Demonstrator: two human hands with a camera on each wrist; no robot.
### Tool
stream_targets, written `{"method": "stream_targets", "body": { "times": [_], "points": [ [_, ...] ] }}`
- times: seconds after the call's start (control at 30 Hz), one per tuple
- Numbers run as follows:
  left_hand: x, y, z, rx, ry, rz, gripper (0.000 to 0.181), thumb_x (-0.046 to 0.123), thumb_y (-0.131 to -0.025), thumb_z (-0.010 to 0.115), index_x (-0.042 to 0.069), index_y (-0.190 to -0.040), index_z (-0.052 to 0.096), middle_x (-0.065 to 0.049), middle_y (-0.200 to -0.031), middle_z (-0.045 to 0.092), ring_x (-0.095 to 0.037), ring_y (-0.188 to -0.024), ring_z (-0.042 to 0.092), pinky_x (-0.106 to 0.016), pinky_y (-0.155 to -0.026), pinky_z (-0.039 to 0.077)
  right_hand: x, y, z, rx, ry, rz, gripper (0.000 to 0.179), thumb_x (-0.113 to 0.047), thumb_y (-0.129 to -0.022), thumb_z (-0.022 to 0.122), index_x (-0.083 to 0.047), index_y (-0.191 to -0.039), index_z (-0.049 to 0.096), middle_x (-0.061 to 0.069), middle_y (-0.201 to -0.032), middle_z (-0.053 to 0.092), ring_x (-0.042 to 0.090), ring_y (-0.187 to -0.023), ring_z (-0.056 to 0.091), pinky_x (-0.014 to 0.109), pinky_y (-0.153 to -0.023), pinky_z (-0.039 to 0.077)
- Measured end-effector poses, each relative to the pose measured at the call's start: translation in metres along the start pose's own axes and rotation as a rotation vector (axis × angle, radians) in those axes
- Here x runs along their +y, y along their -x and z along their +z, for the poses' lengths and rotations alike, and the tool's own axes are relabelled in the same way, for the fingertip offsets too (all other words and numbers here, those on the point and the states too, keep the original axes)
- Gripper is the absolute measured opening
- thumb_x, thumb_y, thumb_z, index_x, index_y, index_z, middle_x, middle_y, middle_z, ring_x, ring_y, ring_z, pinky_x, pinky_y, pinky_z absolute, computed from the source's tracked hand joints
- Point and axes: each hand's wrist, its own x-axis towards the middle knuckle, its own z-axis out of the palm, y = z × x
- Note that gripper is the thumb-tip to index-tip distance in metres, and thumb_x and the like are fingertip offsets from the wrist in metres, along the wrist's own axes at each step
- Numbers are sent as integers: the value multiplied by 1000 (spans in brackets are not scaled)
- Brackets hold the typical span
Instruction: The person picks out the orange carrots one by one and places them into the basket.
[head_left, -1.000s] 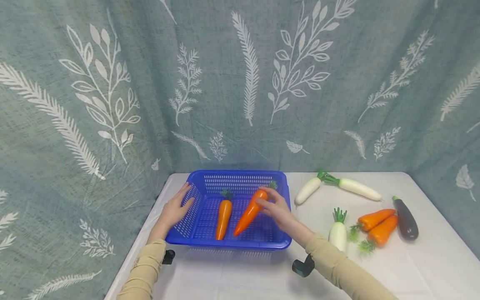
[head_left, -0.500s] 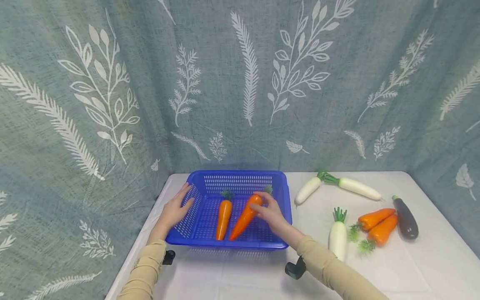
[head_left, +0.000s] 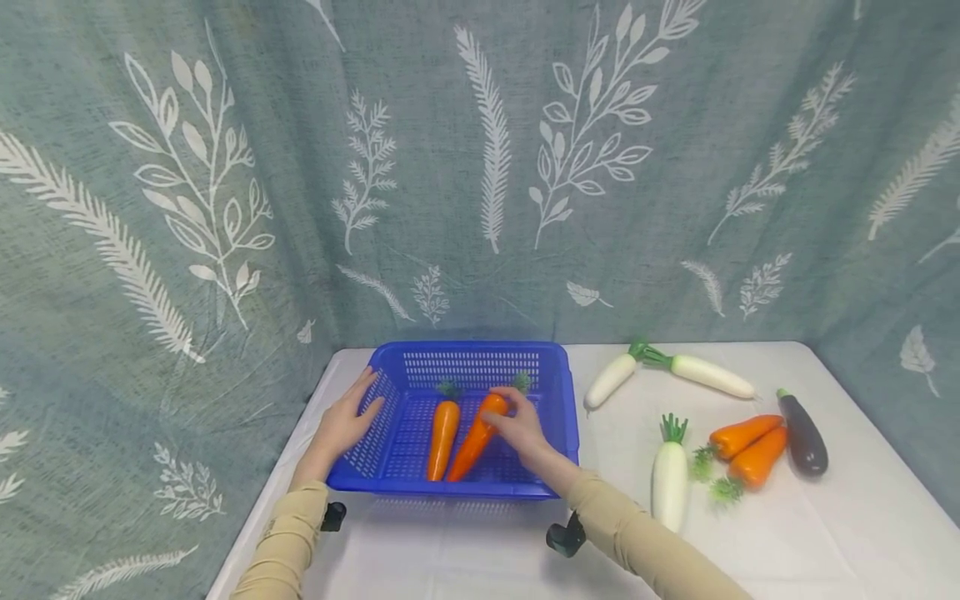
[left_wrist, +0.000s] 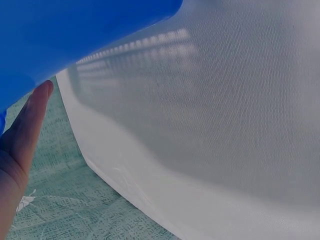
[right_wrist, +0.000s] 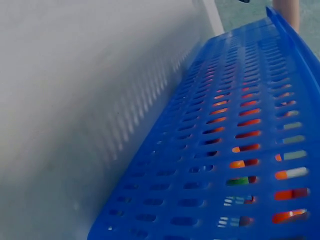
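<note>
A blue plastic basket (head_left: 471,346) with slotted walls sits on the table. My left hand (head_left: 345,427) rests along its left rim, fingers extended and thumb spread toward the inside; the left wrist view shows fingers (left_wrist: 31,127) against the blue outer side. Inside the basket, my right hand (head_left: 527,431) holds an orange carrot (head_left: 476,446) by its thick top end, thumb on the near side. That carrot slants, tip toward the front wall, leafy top partly behind the hand. Just left of it lies another carrot (head_left: 444,442). Through the slots, the right wrist view shows orange patches.
On the right of the white table (head_left: 525,550) are white radishes (head_left: 670,483), two more carrots (head_left: 759,458) and a dark eggplant (head_left: 804,437). Two radishes (head_left: 708,375) lie farther back with leaves meeting. A patterned curtain (head_left: 420,167) hangs behind the table.
My right hand has shifted left and slightly toward me with its carrot, bringing it down close beside the other carrot. The left hand has stayed at the rim.
</note>
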Motion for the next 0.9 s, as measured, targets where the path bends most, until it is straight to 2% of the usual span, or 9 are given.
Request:
{"method": "stream_targets", "body": {
  "times": [0.2, 0.33, 0.6, 0.9],
  "points": [
    [0, 1, 0, 1, -5, 2, 54, 26, -100, 45, 0, -146, 33, -20, -155, 25, -47, -133, 35, -62, -107, 31, 3, -2, 8, 40, 85, -34, 43, 1, -78, 67, 6, -120, 57, 26, -110, 60, 26, -87, 61, 32, -70, 56],
    [1, 1, 0, 1, -9, 7, 54, 26, -100, 44, -1, -145, 33, -21, -154, 25, -48, -132, 35, -63, -106, 31, 4, -5, 13, 69, 125, -14, 43, 0, -76, 69, 3, -119, 60, 25, -110, 61, 31, -92, 62, 33, -75, 56],
    [1, 1, -2, 0, -4, -1, 54, 25, -100, 44, 0, -146, 32, -20, -155, 25, -47, -134, 34, -62, -107, 30, 4, -8, 20, 78, 139, 43, 42, 1, -76, 67, 1, -118, 61, 24, -110, 62, 31, -93, 62, 34, -74, 56],
    [1, 0, 1, 11, 10, 9, 54, 25, -100, 45, 0, -145, 33, -20, -154, 26, -47, -133, 35, -62, -107, 31, 7, -13, 26, 70, 203, 26, 42, 4, -72, 69, 4, -114, 62, 24, -101, 63, 29, -85, 63, 35, -69, 57]
  ]
}}
